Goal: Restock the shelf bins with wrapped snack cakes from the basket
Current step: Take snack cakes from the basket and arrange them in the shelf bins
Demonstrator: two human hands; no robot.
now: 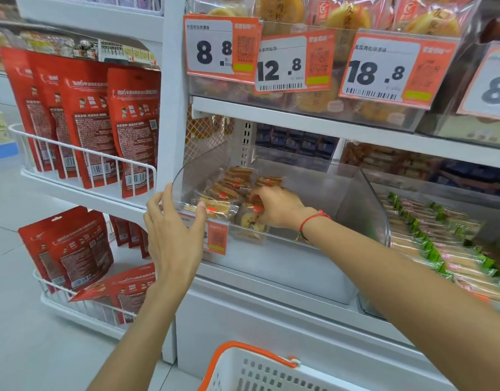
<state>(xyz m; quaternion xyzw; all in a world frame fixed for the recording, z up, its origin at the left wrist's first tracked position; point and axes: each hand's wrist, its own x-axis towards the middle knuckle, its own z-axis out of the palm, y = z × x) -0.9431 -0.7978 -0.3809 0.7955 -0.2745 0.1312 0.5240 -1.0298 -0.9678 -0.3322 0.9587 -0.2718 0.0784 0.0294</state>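
Right hand (274, 206) is inside the clear shelf bin (364, 198), grip curled narrow round a wrapped snack cake (250, 221) with a yellow top, low against the front wall. Left hand (174, 221) is on the bin's left front corner, fingers fairly straight over the edge, thumb on another wrapped cake (215, 208) lying along the front rim; it pinches nothing that can be seen.

More wrapped cakes (237, 179) are stacked just behind and left of the right grip. Right of the grip the bin floor shows bare. Orange price tag (216, 235) hangs on the front wall under the left hand. The basket (260, 368) sits below both forearms; its contents are not visible.

Step, judged: seating the cake in the bin. To do it well, set it flat beside the stack, label up, and release only once it rests. The left hand should steady the bin wall so it doesn't tip. Fill toward the bare side right of the grip; keep the wrist clear of the front wall and avoid crushing wrappers.
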